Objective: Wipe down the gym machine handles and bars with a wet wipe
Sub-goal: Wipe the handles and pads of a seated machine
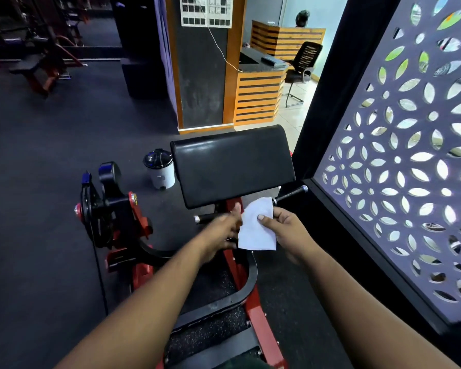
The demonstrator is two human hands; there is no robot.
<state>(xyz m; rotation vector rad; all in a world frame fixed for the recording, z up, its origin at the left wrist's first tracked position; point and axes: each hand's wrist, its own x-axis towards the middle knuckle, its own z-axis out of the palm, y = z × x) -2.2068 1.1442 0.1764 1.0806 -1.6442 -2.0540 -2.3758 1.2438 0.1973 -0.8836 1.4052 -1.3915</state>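
Just below the centre of the frame, both hands hold a white rectangular wet wipe point(256, 228) in front of a red-and-black gym machine. The right hand point(286, 230) pinches the wipe's right edge, thumb on the front and fingers curled behind. The left hand point(220, 233) is blurred; its fingers reach the wipe's left edge and seem to grip it, though exactly how cannot be told. The wipe hangs flat just in front of the black horizontal handle bar point(290, 195), whose two ends stick out on either side beneath the black padded arm rest point(232, 165). Whether the wipe touches the bar is unclear.

The likely step is spreading the wipe before wrapping it round the bar. The risks: a thin wet sheet held only by its edges could fold on itself or slip loose; wiping only the near face would leave the bar's underside uncleaned. A white pedal bin with a black lid point(160, 169) stands left of the pad.
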